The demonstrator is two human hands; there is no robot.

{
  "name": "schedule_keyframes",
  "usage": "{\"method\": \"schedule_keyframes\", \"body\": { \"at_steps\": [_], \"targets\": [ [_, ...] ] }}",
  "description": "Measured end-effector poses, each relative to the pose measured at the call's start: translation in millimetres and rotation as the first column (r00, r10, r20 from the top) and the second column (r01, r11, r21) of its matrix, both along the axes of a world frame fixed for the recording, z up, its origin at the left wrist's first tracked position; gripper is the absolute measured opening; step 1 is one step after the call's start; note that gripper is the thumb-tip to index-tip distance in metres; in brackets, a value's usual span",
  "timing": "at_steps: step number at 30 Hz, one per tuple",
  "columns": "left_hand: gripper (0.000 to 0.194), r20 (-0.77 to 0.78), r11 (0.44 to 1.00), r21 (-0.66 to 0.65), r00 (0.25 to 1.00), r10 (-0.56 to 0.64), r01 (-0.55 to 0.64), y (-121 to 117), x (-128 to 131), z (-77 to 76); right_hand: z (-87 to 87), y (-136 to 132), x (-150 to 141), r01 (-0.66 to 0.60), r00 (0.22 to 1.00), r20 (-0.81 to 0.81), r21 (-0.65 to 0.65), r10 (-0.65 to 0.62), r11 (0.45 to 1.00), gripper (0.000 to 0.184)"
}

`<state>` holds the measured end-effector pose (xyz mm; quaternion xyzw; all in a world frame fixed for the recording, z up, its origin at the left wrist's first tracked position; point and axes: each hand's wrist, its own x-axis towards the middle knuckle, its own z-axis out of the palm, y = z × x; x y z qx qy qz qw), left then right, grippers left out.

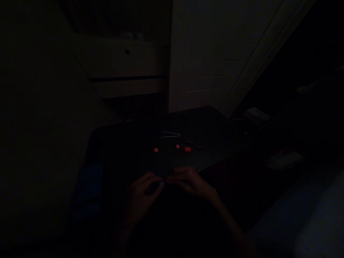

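Note:
The head view is very dark. My left hand (143, 191) pinches a small pale bluish piece (161, 183) between thumb and finger; its kind is too dim to make out. Close on its right, my right hand (188, 180) has its fingers drawn together, the tips at or against that piece. Beyond the hands lie a small red block (187, 149), a tiny pinkish-red piece (177, 146) and a reddish angular piece (156, 150). Behind them rests a thin V-shaped metal tool like tweezers (170, 134). Two dark purplish pieces, one of them a dark piece (198, 147), sit to the right.
A dark table (129, 143) bears these things. At its back stand a pale door or panel (204, 64) and a drawer unit (129, 64) with a round knob. A bluish object (88, 190) is at the left, a whitish box (256, 115) at the right, and pale fabric (319, 218) lower right.

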<state>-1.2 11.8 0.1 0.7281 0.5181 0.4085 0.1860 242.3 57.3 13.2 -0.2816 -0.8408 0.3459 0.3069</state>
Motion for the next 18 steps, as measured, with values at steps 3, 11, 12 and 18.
{"method": "schedule_keyframes", "body": {
  "at_steps": [3,11,12,18],
  "targets": [
    [0.007,-0.023,1.000,-0.014,1.000,0.006,-0.006,0,1,3.4,-2.1,1,0,-0.012,0.999,-0.037,-0.038,0.011,0.999,0.035],
    [0.011,-0.017,0.998,0.047,0.999,0.051,-0.050,-1,3,6.7,-10.5,4,-2,0.105,0.974,-0.187,-0.110,-0.124,0.988,0.045],
    [0.011,-0.030,0.997,0.058,0.998,0.055,-0.054,-1,3,5.3,-11.1,4,-2,0.111,0.973,-0.191,-0.119,-0.133,0.987,0.044],
    [0.011,-0.135,0.995,0.067,0.988,0.079,-0.071,-2,2,-1.6,-14.1,4,-2,0.106,0.980,-0.153,-0.120,-0.124,0.987,0.042]
  ]
}}
